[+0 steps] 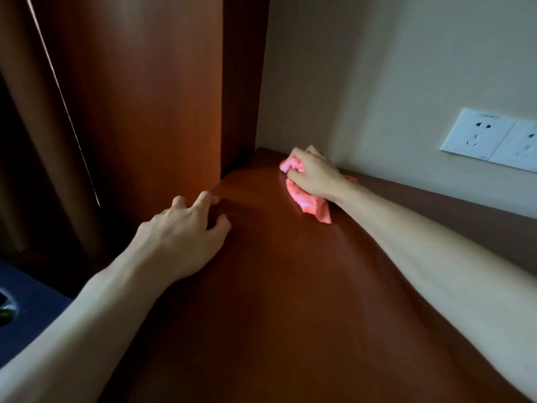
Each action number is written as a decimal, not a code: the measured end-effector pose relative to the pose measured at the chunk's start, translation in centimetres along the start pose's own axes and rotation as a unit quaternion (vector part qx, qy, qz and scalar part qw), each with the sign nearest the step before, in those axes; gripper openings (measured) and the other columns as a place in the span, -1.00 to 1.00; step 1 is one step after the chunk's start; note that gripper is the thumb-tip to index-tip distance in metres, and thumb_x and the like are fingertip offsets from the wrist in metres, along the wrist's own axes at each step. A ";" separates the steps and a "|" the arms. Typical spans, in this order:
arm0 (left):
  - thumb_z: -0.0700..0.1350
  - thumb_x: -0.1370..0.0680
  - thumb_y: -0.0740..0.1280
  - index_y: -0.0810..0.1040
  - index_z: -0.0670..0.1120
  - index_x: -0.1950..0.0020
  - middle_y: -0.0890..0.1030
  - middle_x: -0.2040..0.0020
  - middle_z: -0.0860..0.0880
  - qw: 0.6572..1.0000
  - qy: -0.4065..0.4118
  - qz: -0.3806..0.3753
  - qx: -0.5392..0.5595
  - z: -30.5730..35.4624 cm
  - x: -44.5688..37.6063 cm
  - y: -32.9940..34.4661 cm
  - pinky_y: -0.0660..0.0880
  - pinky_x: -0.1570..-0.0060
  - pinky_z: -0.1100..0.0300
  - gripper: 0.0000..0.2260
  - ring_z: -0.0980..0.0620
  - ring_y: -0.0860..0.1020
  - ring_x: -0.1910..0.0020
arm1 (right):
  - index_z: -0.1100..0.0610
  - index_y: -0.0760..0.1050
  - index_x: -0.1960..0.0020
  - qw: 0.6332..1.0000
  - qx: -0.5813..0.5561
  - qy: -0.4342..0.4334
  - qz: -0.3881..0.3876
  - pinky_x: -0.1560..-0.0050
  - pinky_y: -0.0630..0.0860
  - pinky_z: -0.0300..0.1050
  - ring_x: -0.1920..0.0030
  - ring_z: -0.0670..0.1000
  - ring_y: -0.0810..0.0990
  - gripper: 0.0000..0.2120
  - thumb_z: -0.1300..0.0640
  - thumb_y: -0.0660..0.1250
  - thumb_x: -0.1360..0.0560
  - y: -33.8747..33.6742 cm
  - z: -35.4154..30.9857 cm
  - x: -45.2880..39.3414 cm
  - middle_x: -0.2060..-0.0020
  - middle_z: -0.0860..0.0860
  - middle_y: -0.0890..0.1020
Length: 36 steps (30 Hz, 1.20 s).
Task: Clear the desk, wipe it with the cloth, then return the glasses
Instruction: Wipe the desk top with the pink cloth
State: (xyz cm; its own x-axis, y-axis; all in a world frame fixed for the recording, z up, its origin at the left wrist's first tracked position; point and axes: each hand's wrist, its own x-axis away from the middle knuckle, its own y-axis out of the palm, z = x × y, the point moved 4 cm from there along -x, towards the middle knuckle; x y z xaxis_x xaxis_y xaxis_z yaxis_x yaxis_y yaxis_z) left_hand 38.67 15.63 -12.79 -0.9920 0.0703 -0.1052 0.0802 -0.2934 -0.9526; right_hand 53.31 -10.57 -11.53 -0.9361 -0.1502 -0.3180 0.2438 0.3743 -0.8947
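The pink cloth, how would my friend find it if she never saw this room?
Look along the brown wooden desk to its far corner, where it meets the cream wall, left of the white wall sockets. There the right hand grips a crumpled cloth against the desk. It is the only pink, fluffy thing there.

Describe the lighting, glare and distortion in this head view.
Head view: dim and warm; the left side by the curtain falls almost black; a soft sheen lies on the desk near the pink cloth held by the right hand; wide-angle lens tilts the wall socket.
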 end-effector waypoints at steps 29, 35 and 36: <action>0.19 -0.59 0.16 0.44 -0.06 -0.34 0.41 -0.29 -0.15 0.997 -0.006 0.044 -0.060 2.1 5.8 -2.6 0.45 -0.16 -0.13 -0.56 -0.21 0.42 -0.31 | -0.05 0.40 -0.17 0.992 -0.010 -0.122 -0.017 -0.11 0.47 0.15 -0.13 0.13 0.37 -0.79 -0.03 0.25 -0.56 -4.5 -14.7 26.1 -0.14 -0.02 0.36; 0.30 -0.60 0.11 0.32 0.13 -0.51 0.27 -0.53 -0.06 0.998 0.034 0.046 -0.020 2.9 17.4 -1.5 0.19 -0.49 -0.11 -0.48 -0.16 0.27 -0.50 | -0.10 0.46 -0.19 0.981 -0.060 -0.181 -0.029 -0.03 0.50 0.06 -0.12 0.06 0.41 -0.74 -0.11 0.22 -0.54 -6.3 -16.0 34.1 -0.10 -0.09 0.40; 0.30 -0.61 0.09 0.30 0.15 -0.53 0.27 -0.55 -0.04 0.998 0.034 0.049 -0.013 2.9 18.5 -1.3 0.14 -0.52 -0.08 -0.48 -0.13 0.24 -0.53 | -0.13 0.48 -0.20 0.984 -0.058 -0.170 -0.021 -0.07 0.49 0.06 -0.12 0.08 0.42 -0.74 -0.11 0.23 -0.53 -6.2 -15.6 33.4 -0.10 -0.09 0.41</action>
State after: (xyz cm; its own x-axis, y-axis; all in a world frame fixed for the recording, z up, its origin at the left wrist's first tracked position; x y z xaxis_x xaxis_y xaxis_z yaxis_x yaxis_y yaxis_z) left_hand 19.90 14.53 -12.66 -0.9703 0.1066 -0.2172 0.1809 -0.2764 -0.9439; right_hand 16.58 -3.59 -11.69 -0.8014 -0.4572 -0.3855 0.1576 0.4604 -0.8736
